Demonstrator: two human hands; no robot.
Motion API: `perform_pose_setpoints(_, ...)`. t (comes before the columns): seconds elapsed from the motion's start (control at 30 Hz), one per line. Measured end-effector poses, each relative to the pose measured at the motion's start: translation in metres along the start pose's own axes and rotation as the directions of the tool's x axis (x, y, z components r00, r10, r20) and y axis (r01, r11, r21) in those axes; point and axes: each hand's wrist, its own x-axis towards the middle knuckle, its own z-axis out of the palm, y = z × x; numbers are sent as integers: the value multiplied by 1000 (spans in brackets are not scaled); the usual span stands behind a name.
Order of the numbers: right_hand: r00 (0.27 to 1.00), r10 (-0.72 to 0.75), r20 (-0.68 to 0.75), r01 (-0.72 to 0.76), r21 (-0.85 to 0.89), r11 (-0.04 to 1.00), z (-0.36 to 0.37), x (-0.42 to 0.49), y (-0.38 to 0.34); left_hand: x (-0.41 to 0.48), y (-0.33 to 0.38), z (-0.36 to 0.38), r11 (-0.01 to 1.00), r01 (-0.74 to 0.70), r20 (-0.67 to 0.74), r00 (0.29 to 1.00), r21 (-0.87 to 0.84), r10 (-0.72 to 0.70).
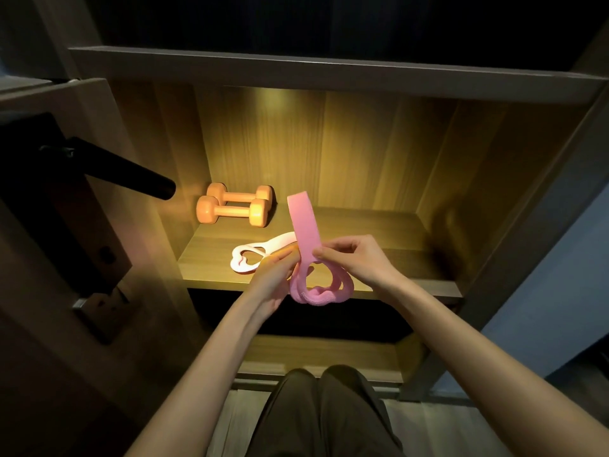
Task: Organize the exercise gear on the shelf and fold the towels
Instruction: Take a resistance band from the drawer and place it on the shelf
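Holding a pink band [304,225] in both hands, left hand [273,285], right hand [356,258]

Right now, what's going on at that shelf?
A person is handling a pink band in front of the lit shelf. The right hand pinches its flat end, which stands upright, while the left hand holds the band lower down, where the loops hang below. Two orange dumbbells lie side by side at the back left of the shelf. A paler band lies on the board in front of them.
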Motion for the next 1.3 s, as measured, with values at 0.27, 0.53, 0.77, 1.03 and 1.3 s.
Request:
perform_pose_setpoints(0.27, 996, 72, 55, -76, 73, 994, 2, 2, -3, 0, 2, -4, 999, -41, -39, 998, 21, 41)
perform_pose_setpoints(0.53, 990, -60, -131, 45, -112, 993, 12, 2, 2, -6, 5, -5, 997, -52, 25, 998, 55, 50)
perform_pose_setpoints(0.77, 949, -106, -297, 71, -126, 989, 22, 1, 4, -11, 5, -5, 994, -93, 52, 995, 57, 90)
perform_pose_setpoints(1.03, 999, 46, 27, -42, -145, 989, 16, 6, 22, -10, 0, -13, 992, -106, -125, 986, 71, 114)
perform_pose_setpoints(1.3, 972, 63, 226, -56, -36, 998, 2, 14, 23, 3, -3, -30, 989, -145, -236, 960, 41, 150)
